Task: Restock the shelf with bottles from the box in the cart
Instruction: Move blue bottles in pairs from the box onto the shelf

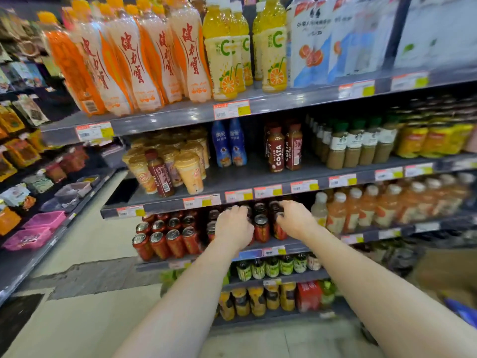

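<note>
Left hand (pixel 233 226) curled over cans (pixel 261 224), grip unclear; right hand (pixel 294 219) gripped end can (pixel 280 230). Shelf lip (pixel 165 207) close overhead, orange bottles (pixel 340 215) just right.

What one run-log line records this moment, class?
stage: shelving | left hand: on red dark-capped bottles, grip hidden | right hand: curled round one | grey metal shelf: third tier down

shelf (pixel 160 120) grey; price tags (pixel 231 109) orange, white and yellow. tall bottles (pixel 134 58) pale, orange stripes, red characters. juice bottles (pixel 222 55) yellow, orange-slice print, green letter. short bottles (pixel 261 227) red, dark caps. cans (pixel 165 244) red, silver tops. baskets (pixel 38 228) pink. coffee bottles (pixel 275 153) brown, white lettering.
</note>
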`<state>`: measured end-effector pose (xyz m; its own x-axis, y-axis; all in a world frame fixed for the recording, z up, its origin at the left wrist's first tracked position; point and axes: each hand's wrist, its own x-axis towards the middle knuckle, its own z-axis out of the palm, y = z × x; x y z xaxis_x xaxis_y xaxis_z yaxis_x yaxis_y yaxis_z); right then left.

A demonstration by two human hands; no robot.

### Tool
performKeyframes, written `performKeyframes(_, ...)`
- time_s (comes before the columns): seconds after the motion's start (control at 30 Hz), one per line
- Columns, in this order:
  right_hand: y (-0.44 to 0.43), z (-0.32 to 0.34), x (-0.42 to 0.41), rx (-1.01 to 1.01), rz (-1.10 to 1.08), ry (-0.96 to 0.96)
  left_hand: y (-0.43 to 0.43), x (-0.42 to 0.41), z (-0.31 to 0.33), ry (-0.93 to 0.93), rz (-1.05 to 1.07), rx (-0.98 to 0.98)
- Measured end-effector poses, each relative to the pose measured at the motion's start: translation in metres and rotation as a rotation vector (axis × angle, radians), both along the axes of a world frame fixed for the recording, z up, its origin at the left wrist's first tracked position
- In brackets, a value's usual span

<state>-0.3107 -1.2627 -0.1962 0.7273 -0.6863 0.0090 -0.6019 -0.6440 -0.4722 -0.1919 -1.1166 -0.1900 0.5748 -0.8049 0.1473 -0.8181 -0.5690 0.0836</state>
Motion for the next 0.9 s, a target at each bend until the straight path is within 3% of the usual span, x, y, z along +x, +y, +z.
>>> performKeyframes(0.37, 0.029, -0.087, -0.239, 0.024, -0.222, 0.277, -0.011, -0.21, -0.072, 0.11, -0.319, 0.172)
performKeyframes(0.7, -0.045, -0.111, -0.479, 0.01, -0.373, 0.352, -0.122, -0.417, -0.107, 0.17, -0.451, 0.293)
performKeyframes(0.9, -0.09, -0.103, -0.593, 0.004, -0.355, 0.34, -0.191, -0.531, -0.127, 0.144, -0.49, 0.306)
